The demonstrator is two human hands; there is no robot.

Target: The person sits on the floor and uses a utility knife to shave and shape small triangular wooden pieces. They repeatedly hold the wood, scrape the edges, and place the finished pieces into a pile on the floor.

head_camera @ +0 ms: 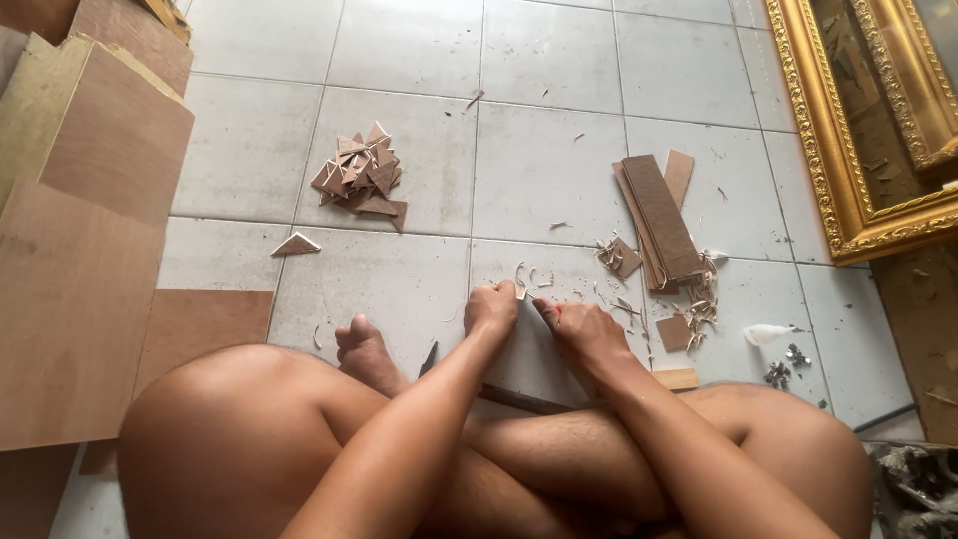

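Both hands are down low over the tiled floor [419, 289], close together, right in front of the crossed legs. Left hand [491, 307] is closed on the top edge of a pale, flat board piece [527, 349], fingers curled over it. Right hand [584, 334] sits just beside, pressing on the same piece from the other side; whether it grips a tool I cannot tell. That board piece rests tilted on the floor between the two hands, its lower end running back toward the shins. A dark, thin blade-like tip [428, 359] pokes out beside the bare foot [364, 349].

Around the work, curly wood shavings [699, 299] are scattered on the tiles to the right. Just beyond them lies a stack of long brown strips [661, 220], with a small square offcut [675, 332] near the right hand. Further up on the left, a heap of small brown triangles [361, 175], and one lone pale triangle [296, 244] apart from it. Big plywood sheets [80, 260] lean along the left edge. An ornate gold frame [838, 150] stands at the far right, and a few small metal bits [786, 364] lie near a white tube-like thing [768, 333].
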